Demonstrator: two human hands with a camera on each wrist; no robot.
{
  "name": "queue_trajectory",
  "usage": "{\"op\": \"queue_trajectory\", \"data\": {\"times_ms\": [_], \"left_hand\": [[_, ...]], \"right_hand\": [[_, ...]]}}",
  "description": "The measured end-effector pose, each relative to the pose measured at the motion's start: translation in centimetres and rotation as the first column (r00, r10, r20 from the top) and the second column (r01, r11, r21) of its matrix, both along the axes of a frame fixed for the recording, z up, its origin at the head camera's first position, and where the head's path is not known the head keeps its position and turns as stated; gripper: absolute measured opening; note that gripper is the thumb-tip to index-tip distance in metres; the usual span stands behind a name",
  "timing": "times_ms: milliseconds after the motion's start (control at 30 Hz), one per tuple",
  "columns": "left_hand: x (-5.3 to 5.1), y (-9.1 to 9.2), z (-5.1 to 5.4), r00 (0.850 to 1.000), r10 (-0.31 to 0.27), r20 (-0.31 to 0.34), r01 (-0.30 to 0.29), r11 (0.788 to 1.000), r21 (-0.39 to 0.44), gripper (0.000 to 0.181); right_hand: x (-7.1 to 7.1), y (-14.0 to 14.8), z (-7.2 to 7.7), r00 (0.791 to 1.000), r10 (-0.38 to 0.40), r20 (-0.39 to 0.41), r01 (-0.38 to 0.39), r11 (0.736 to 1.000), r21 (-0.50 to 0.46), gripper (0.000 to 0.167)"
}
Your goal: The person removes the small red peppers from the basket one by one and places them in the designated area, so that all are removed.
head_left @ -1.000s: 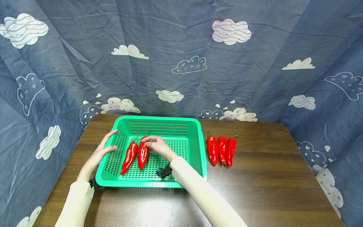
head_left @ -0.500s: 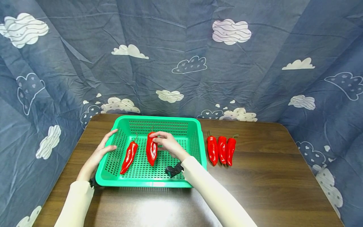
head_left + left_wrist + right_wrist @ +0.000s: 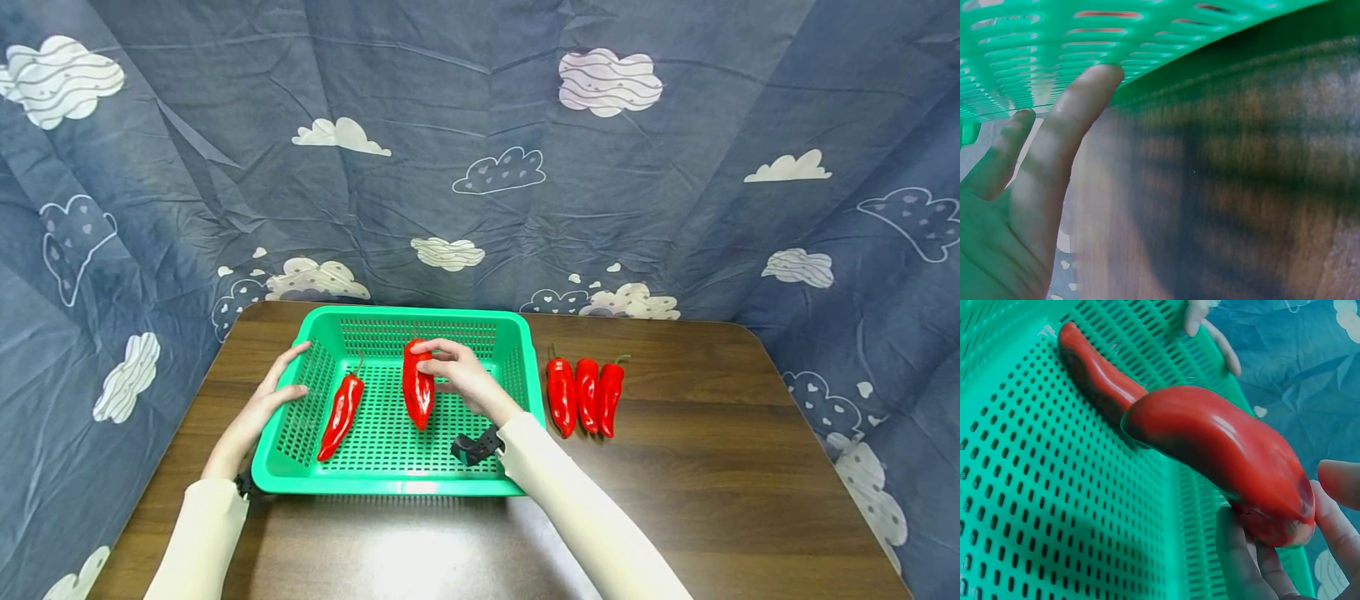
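My right hand (image 3: 467,377) pinches a glossy red chili pepper (image 3: 417,387) near its stem end and holds it above the floor of the green plastic basket (image 3: 405,487). In the right wrist view, the pepper (image 3: 1222,444) hangs from fingers and thumb, its tip pointing toward a second red pepper (image 3: 1094,372). That second pepper (image 3: 341,417) lies on the basket floor at the left. My left hand (image 3: 262,406) grips the basket's left rim, the thumb over the edge. Seen in the left wrist view, its fingers (image 3: 1054,150) lie against the outside of the slotted wall.
Three red peppers (image 3: 585,396) lie side by side on the brown wooden table (image 3: 705,467), just right of the basket. A dark blue cloth (image 3: 480,208) with white clouds hangs behind the table and along its sides.
My right hand has lifted the pepper from beside the other one and carried it up and to the right. The left hand and the basket have stayed in place.
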State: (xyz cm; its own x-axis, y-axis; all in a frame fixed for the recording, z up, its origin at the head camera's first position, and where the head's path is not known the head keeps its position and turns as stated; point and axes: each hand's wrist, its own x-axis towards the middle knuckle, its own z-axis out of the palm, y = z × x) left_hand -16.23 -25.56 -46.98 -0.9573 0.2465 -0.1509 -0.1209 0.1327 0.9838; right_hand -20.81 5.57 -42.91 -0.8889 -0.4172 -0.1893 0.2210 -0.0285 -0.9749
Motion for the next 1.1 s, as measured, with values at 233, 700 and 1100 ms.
{"op": "queue_trajectory", "data": {"times_ms": [233, 700, 1100], "left_hand": [[0.1, 0.0, 0.0, 1.000, 0.000, -0.005, 0.000, 1.000, 0.010, 0.065], [-0.1, 0.0, 0.0, 0.998, 0.003, -0.059, -0.005, 0.999, -0.033, 0.068], [0.1, 0.1, 0.0, 1.000, 0.000, -0.021, 0.000, 1.000, -0.005, 0.065]], "right_hand": [[-0.1, 1.1, 0.5, 0.999, -0.037, 0.001, 0.037, 0.999, -0.010, 0.033], [0.0, 3.6, 1.3, 0.995, -0.102, -0.018, 0.101, 0.994, -0.029, 0.034], [-0.2, 5.9, 1.7, 0.989, -0.139, -0.043, 0.138, 0.990, -0.035, 0.034]]}}
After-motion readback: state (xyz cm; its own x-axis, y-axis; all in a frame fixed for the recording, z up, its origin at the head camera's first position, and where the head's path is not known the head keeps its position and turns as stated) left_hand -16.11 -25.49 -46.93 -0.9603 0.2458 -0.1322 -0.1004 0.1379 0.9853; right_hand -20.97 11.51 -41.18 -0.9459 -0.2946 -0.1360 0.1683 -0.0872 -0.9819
